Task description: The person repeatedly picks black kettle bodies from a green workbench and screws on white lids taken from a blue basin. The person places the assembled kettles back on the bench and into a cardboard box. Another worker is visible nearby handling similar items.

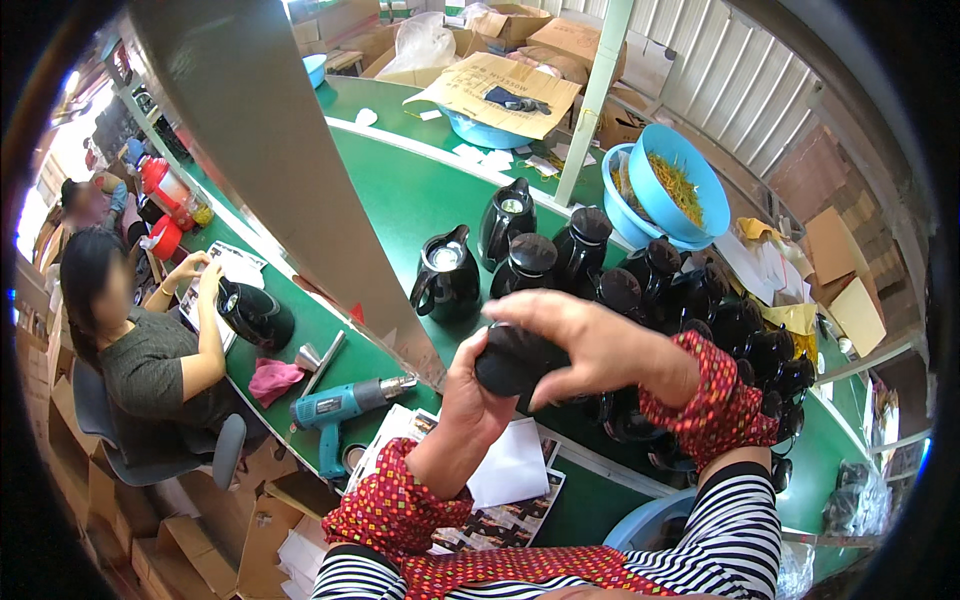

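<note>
The left hand point(468, 402) curls around a rounded black part point(505, 362) at mid-view as the right hand point(590, 345) arches half-open over it, contact unclear, and a loosened left grip could drop it against the open-mouthed black jug point(447, 278) at its 11 o'clock on the bench point(375, 190).

The plainest lettering is on the flat cardboard sheet point(455, 92), beyond and to the right of the teal heat gun point(340, 405): a line of dark capitals and digits, slightly slanted, legible at its larger size. Smaller dark print beneath that line is too fine to read. Just right of the heat gun, the printed pages point(505, 525) bear pictures, and any words there are too small to tell. Likewise, on the printed paper point(240, 265) beyond and left of the heat gun, nothing is legible.
</note>
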A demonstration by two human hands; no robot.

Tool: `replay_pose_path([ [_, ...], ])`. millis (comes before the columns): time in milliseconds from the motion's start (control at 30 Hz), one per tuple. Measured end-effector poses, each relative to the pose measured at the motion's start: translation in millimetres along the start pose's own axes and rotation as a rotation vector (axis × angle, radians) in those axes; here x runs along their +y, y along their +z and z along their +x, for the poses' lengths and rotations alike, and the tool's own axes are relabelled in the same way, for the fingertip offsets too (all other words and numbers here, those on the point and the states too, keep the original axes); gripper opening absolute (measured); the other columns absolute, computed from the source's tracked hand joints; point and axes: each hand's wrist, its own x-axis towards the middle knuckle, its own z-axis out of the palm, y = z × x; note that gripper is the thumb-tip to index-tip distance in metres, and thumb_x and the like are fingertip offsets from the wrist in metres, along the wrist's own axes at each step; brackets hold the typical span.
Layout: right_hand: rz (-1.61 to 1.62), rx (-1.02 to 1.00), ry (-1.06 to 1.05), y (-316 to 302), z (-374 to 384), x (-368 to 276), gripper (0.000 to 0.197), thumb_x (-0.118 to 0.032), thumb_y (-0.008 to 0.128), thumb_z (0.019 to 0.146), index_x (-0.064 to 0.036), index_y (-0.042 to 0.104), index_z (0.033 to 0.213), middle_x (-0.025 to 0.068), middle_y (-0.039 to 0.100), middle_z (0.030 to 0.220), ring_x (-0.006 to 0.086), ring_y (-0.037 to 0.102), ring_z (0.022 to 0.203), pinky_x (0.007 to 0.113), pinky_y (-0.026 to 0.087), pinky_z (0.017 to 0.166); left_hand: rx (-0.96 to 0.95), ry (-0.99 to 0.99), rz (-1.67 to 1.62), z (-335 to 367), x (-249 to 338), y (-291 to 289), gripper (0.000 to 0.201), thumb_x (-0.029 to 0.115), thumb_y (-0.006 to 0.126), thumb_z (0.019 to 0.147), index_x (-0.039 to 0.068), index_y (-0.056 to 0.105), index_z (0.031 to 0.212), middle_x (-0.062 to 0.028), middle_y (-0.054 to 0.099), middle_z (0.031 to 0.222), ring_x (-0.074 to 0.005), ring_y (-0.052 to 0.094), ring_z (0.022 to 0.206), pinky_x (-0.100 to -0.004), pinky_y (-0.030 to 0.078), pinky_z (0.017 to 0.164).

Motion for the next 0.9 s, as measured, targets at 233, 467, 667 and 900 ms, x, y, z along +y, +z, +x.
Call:
replay_pose_path([
  [233, -0.172, 0.176, 0.119, 25.6, 19.4, 35.0, 0.074, -0.045, 0.070, 0.095, -0.0068, 0.044, 0.153, 0.0234, 0.055, 0.116, 0.0395, 0.057, 0.108, 0.046, 0.047, 0.099, -0.120, 0.125, 0.075, 22.5, 3.5, -1.4, 0.059, 0.054, 0.043, 0.108, 0.006, 0.054, 0.141, -0.0086, 0.064, 0.131, -0.0249, 0.061, 0.123, -0.0421, 0.045, 0.110],
  [467, -0.667, 0.398, 0.553, -8.8, 74.8, 219.3, 0.070, -0.047, 0.059, 0.100, -0.0177, 0.033, 0.158, 0.0265, 0.044, 0.142, 0.0480, 0.045, 0.130, 0.060, 0.041, 0.108, -0.215, 0.535, 0.972, -32.4, -21.7, -64.6, 0.045, -0.003, 0.057, 0.099, 0.000, 0.049, 0.143, -0.0096, 0.054, 0.134, -0.0184, 0.061, 0.120, -0.0323, 0.047, 0.105],
  [667, -0.769, 0.183, 0.656, 12.9, 86.1, 268.3, 0.073, -0.050, 0.058, 0.100, -0.0243, 0.031, 0.162, 0.0245, 0.041, 0.151, 0.0457, 0.048, 0.132, 0.062, 0.040, 0.107, -0.156, 0.457, 1.076, -62.2, -30.0, -119.6, 0.040, -0.007, 0.055, 0.098, 0.000, 0.054, 0.138, -0.0100, 0.052, 0.131, -0.0178, 0.063, 0.113, -0.0321, 0.050, 0.101],
  [900, -0.679, 0.201, 0.798, -1.5, 91.6, 246.6, 0.079, -0.064, 0.046, 0.102, -0.0201, 0.026, 0.164, 0.0233, 0.032, 0.162, 0.0466, 0.035, 0.147, 0.069, 0.024, 0.117, -0.177, 0.406, 1.051, -69.0, -27.6, -117.7, 0.038, -0.008, 0.053, 0.099, -0.003, 0.054, 0.137, -0.0099, 0.053, 0.130, -0.0175, 0.065, 0.110, -0.0328, 0.051, 0.099],
])
